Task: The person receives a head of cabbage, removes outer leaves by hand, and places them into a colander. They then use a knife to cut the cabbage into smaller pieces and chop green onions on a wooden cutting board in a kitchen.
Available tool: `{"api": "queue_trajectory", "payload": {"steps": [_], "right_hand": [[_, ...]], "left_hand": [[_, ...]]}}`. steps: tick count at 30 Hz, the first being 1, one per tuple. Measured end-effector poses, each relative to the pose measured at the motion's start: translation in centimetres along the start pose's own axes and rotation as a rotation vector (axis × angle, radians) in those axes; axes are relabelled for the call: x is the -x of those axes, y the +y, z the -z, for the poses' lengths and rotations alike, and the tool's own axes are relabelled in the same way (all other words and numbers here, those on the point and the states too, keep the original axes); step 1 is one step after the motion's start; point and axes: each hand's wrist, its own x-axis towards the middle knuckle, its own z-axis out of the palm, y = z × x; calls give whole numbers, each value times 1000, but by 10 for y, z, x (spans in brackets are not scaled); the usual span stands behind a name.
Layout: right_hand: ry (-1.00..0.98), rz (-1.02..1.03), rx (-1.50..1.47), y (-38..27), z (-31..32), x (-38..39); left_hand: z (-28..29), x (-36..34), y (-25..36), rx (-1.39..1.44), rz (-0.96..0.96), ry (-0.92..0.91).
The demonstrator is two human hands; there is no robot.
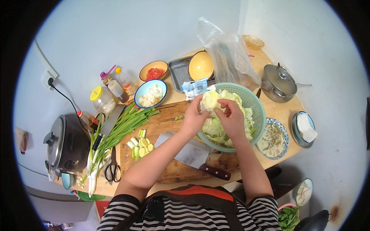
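A light green plastic colander [259,107] stands at the right end of the wooden cutting board [169,115], filled with torn, pale green cabbage leaves [219,131]. Over it, my left hand [195,116] grips one side of a yellowish cabbage leaf [210,101] between thumb and fingers. My right hand [232,120] pinches the other side of that leaf, its fingers curled. Below my left forearm a cleaver [192,151] with a dark red handle lies flat on the board. Cut scallion pieces and ginger slices [142,148] are heaped to the left of the cleaver.
Long scallions [123,125], a knife [111,122] and black scissors [113,169] lie at left, near a rice cooker [67,142]. Bowls of minced garlic [151,96] and chopped red pepper [155,74] stand behind. A patterned bowl [286,133] and lidded pot [275,86] are at right.
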Motion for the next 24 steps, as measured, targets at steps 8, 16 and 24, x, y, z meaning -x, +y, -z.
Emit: {"api": "queue_trajectory", "payload": {"steps": [8, 16, 24], "right_hand": [[-51, 51, -232, 0, 4, -1], [36, 175, 16, -9, 7, 8], [64, 121, -8, 16, 2, 7]], "left_hand": [[-12, 9, 16, -569, -332, -7], [-27, 24, 33, -683, -458, -44], [-19, 17, 21, -560, -290, -56]]}}
